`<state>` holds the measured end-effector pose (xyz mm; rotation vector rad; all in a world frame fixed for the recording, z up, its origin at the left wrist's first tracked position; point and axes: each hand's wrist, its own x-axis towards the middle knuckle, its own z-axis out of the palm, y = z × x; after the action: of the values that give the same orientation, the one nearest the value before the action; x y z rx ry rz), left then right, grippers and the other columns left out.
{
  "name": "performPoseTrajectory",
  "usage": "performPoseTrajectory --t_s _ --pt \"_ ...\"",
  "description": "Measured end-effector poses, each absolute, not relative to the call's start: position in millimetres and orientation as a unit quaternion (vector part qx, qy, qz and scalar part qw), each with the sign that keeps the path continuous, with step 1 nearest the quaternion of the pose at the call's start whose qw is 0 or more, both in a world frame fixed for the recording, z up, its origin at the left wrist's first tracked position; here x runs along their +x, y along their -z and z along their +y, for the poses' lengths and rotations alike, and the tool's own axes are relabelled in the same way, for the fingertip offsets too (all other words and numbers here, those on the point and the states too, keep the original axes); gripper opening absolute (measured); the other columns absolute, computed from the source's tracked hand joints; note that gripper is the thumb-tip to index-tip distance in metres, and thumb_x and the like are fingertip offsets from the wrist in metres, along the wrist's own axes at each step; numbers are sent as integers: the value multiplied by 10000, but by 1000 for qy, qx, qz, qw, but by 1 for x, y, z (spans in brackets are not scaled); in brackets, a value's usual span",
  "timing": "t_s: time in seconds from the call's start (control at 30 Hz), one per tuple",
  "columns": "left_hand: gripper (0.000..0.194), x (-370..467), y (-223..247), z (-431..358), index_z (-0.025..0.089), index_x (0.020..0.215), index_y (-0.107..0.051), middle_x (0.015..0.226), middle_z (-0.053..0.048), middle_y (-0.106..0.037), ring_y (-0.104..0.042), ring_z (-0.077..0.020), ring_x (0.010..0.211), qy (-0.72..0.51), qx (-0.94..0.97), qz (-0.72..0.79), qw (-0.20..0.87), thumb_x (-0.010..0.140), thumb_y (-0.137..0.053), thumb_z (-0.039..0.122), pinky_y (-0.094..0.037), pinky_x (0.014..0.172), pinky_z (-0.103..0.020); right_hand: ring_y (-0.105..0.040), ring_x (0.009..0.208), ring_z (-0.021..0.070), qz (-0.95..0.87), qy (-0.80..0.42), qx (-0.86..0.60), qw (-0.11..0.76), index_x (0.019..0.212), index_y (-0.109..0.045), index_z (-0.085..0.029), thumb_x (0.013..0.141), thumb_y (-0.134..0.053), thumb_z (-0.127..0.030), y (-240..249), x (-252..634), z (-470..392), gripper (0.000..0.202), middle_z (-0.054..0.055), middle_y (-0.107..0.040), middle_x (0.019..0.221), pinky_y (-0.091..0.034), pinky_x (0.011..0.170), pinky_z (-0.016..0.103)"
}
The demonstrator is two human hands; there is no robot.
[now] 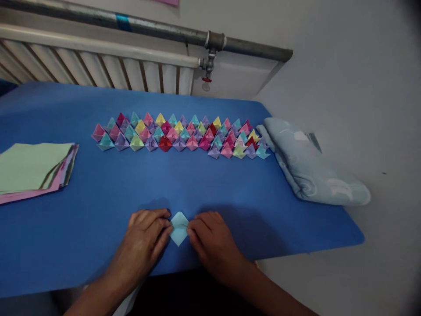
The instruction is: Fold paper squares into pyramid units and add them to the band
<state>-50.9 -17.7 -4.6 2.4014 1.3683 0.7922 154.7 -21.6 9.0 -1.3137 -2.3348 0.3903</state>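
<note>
A small light-blue folded paper lies diamond-shaped at the near part of the blue table, a crease or slit running across its middle. My left hand pinches its left corner between thumb and fingers. At the opposite corner my right hand grips it the same way, fingers curled. Beyond my hands stand several rows of small folded paper boats in red, pink, purple, yellow, green and blue.
A stack of coloured paper sheets, green on top, lies at the left. The folded grey-blue cloth rests by the right wall. Behind the blue table are a white radiator, a metal pipe and a red-handled valve.
</note>
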Motion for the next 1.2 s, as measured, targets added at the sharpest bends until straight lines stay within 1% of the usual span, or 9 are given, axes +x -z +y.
performPoseTrajectory --t_s 0.17,0.4,0.63,0.9,1.07,1.2 --pt "158 -47 5 -18 221 894 -605 1029 -54 -663 -599 -235 976 -269 810 501 143 957 -478 291 -419 841 -438 -517 740 187 -837 -144 -490 198 834 -613 -159 944 -470 -164 -10 152 -21 181 56 -614 805 -368 695 331" --pt "203 -46 9 -16 210 838 -586 984 -54 -657 -598 -241 938 -277 796 518 145 952 -479 339 -412 817 -440 -517 739 192 -826 -143 -515 180 811 -602 -162 927 -508 -184 -9 151 -19 151 57 -609 801 -373 700 335" --pt "242 -42 7 -13 208 807 -591 936 -49 -662 -605 -225 864 -281 789 531 129 954 -463 352 -408 777 -410 -530 722 186 -814 -125 -539 175 762 -574 -176 905 -526 -197 -14 146 -17 152 50 -610 780 -378 667 317" --pt "210 -38 5 -12 214 787 -593 882 -37 -660 -595 -212 795 -287 786 538 104 928 -484 324 -403 724 -374 -534 706 175 -807 -115 -557 160 726 -558 -183 863 -574 -189 -16 143 -14 138 25 -601 741 -359 642 301" --pt "269 -37 5 -10 206 773 -597 872 -46 -657 -593 -233 793 -261 784 550 116 945 -453 354 -388 723 -402 -546 729 171 -796 -151 -565 158 771 -572 -185 851 -602 -175 -19 145 -11 86 20 -612 781 -353 633 285" --pt "238 -39 5 -10 206 767 -598 859 -52 -654 -595 -256 802 -236 784 562 116 919 -510 366 -384 713 -413 -548 736 155 -786 -199 -564 159 774 -558 -190 856 -593 -144 -22 148 -8 100 8 -612 792 -365 636 264"
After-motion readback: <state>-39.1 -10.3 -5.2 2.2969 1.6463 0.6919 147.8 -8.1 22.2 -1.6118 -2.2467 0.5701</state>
